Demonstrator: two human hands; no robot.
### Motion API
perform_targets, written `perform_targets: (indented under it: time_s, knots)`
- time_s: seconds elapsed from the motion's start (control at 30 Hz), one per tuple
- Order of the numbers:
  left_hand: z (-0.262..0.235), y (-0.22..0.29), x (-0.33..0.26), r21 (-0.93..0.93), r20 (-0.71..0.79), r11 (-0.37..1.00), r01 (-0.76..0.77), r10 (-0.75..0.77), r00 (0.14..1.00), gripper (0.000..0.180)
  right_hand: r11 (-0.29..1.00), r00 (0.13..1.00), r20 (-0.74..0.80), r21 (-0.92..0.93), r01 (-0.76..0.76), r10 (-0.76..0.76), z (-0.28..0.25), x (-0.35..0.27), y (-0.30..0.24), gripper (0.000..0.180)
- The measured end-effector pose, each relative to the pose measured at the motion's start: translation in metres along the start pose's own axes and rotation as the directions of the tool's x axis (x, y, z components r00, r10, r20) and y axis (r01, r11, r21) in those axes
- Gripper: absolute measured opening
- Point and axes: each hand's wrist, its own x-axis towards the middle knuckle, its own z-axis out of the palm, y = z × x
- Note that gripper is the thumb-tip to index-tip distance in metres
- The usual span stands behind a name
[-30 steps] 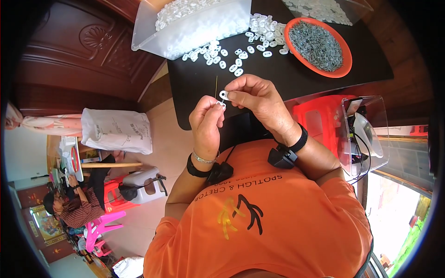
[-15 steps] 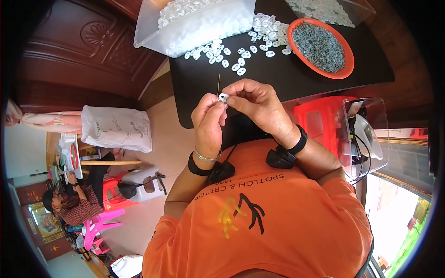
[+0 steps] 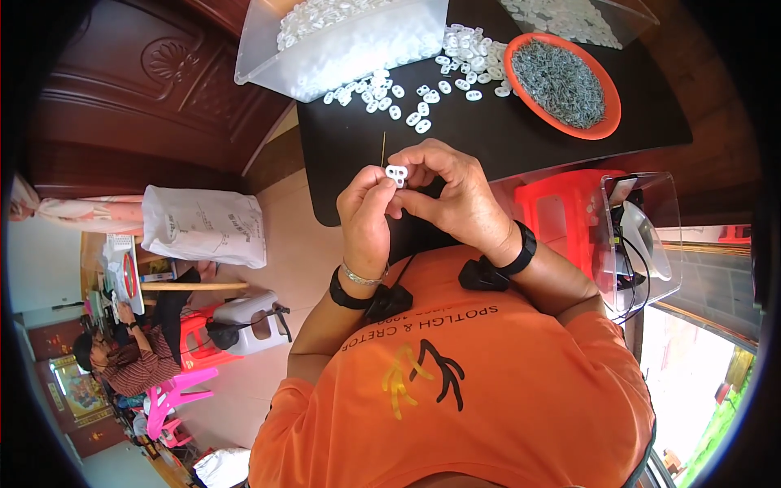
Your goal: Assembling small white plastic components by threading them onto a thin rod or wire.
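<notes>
On table, orange bowl (image 3: pixel 606 122) of grey rings (image 3: pixel 561 81)

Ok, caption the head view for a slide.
Both hands, left hand and right hand, pinch a small white piece above a black table.

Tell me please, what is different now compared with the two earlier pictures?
Very little. Both hands rose slightly toward the table edge; the left hand and right hand still pinch the small white piece between them, the thin stick still upright behind it. The clear bin, loose white pieces and orange bowl kept their places.
</notes>
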Motion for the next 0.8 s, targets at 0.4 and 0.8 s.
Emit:
perform_targets:
  time_s: [0.4, 0.8]
  knots:
    - [-0.006, -0.001, 0.001, 0.017, 0.077, 0.988, -0.154, 0.152, 0.985, 0.018, 0.995, 0.991, 0.088, 0.008, -0.098, 0.097, -0.007, -0.002, -0.009, 0.029]
    - [-0.021, -0.007, -0.002, 0.387, 0.298, 0.681, -0.622, 0.546, 0.783, 0.028, 0.887, 0.976, 0.178, 0.421, -0.191, 0.125, -0.011, -0.007, -0.015, 0.034]
